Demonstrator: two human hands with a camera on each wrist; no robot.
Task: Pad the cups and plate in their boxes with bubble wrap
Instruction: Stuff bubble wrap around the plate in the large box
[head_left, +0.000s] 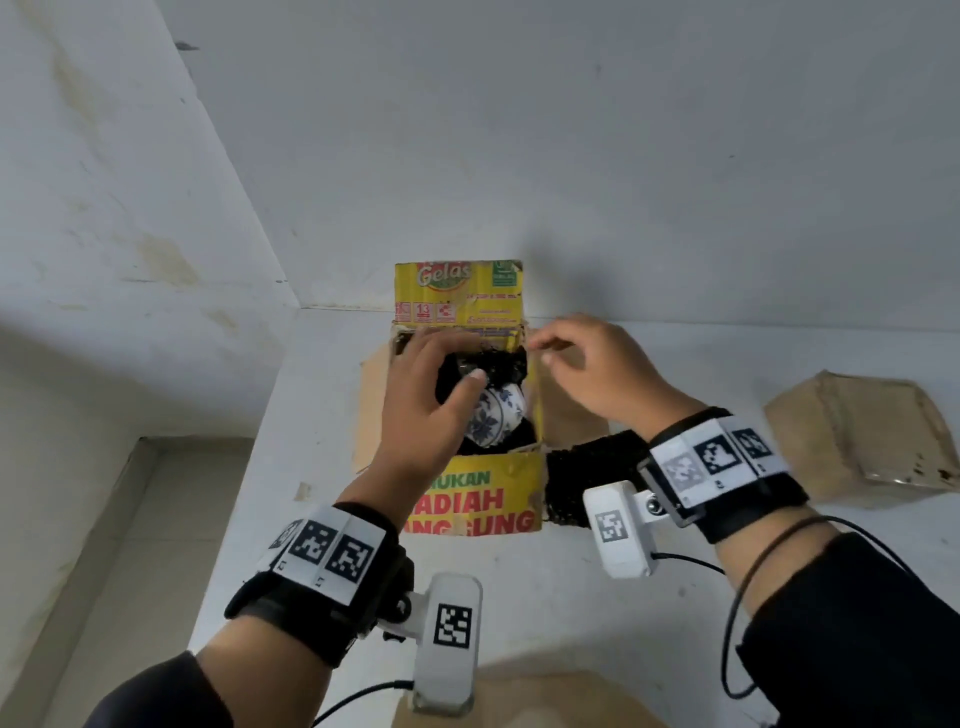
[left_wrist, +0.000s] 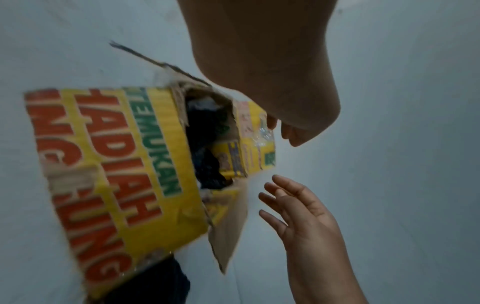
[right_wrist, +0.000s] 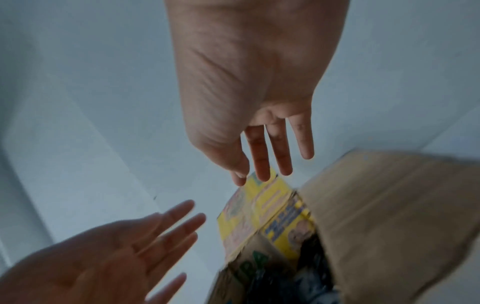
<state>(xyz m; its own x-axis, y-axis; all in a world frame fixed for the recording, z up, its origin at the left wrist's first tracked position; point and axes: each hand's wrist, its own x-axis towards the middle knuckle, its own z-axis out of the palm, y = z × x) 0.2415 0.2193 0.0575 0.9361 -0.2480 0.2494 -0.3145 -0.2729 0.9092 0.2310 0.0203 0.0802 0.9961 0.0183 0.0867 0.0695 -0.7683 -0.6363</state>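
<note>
An open yellow cardboard box (head_left: 483, 488) stands on the white surface. Inside it, a blue-and-white patterned cup (head_left: 496, 415) lies bedded in black bubble wrap (head_left: 498, 364). My left hand (head_left: 447, 364) hovers over the box opening with its fingers spread above the wrap and holds nothing. My right hand (head_left: 545, 348) hangs over the box's far right corner, fingers relaxed and empty. In the right wrist view the right hand's fingers (right_wrist: 275, 152) are straight above the yellow flap (right_wrist: 259, 216), and the left hand (right_wrist: 116, 257) lies open beside it. A second black bubble wrap piece (head_left: 587, 478) sits against the box's right side.
A flattened brown cardboard piece (head_left: 857, 431) lies on the surface to the right. More brown cardboard (head_left: 545, 701) shows at the bottom edge. White walls close the back and left. The surface's left edge (head_left: 249, 493) drops to a tiled floor.
</note>
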